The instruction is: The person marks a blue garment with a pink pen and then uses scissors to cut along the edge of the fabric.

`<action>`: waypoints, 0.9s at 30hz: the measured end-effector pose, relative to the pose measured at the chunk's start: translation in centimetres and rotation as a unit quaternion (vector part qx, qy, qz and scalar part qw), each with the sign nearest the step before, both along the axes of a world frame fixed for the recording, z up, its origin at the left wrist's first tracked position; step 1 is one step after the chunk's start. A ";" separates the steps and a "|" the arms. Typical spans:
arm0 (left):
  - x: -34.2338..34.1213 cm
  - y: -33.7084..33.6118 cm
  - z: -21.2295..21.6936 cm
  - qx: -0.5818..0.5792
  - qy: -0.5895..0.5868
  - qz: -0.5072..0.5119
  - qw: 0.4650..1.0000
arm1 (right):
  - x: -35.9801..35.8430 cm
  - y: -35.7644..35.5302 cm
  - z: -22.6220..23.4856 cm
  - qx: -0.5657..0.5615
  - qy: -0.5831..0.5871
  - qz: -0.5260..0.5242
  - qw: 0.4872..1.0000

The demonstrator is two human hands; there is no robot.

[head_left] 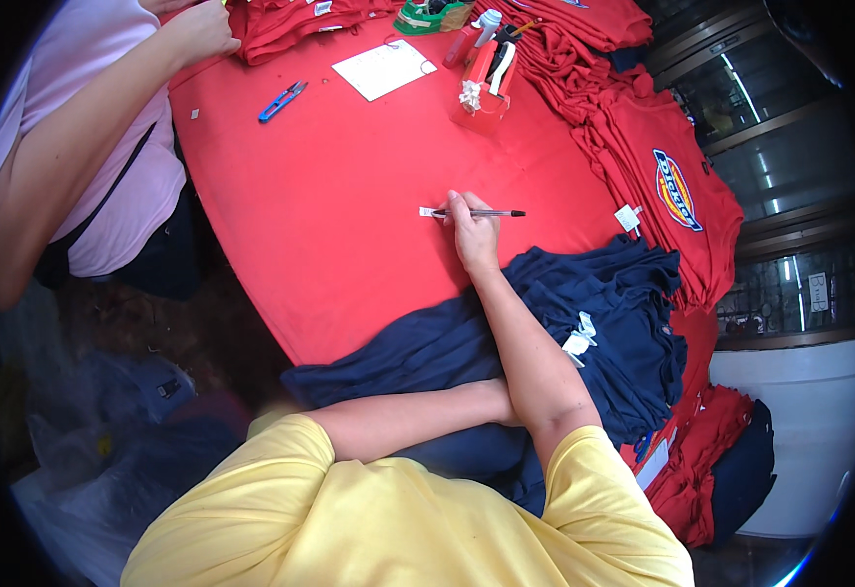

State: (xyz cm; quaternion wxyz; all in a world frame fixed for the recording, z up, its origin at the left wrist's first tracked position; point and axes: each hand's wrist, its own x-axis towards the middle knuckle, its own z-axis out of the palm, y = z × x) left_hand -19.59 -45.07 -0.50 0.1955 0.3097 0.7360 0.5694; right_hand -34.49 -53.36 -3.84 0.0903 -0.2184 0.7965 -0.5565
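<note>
My right hand (473, 233) is closed around a dark pen (502, 212), out over the red cloth-covered table (369, 215). The pen's left end is at a small white label (426, 211) lying on the cloth. Navy garments (408, 338) are heaped under my forearms, with white tags (580, 336) showing on the right part of the pile. My left forearm crosses to the right, and my left hand (502, 402) rests low on the navy cloth, mostly hidden behind my right arm. Its fingers cannot be seen.
Blue thread snips (282, 102), a white sheet (384, 69), a red tape dispenser (484, 98) and a green box (433, 16) stand farther back. Red shirts (667, 181) pile along the right side. At the left, a person in pink (129, 186) reaches over the table.
</note>
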 end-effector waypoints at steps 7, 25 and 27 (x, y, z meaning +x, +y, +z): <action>-0.2 0.1 -0.1 -0.022 0.003 -0.022 1.000 | -0.4 0.3 -0.5 0.043 0.038 0.027 0.998; 0.0 -0.4 0.7 -0.002 0.007 -0.014 1.000 | -0.2 0.2 0.2 0.076 0.036 -0.008 0.996; 0.0 -0.8 1.2 0.005 -0.004 -0.022 1.000 | -0.1 0.0 0.2 0.068 0.033 -0.024 0.997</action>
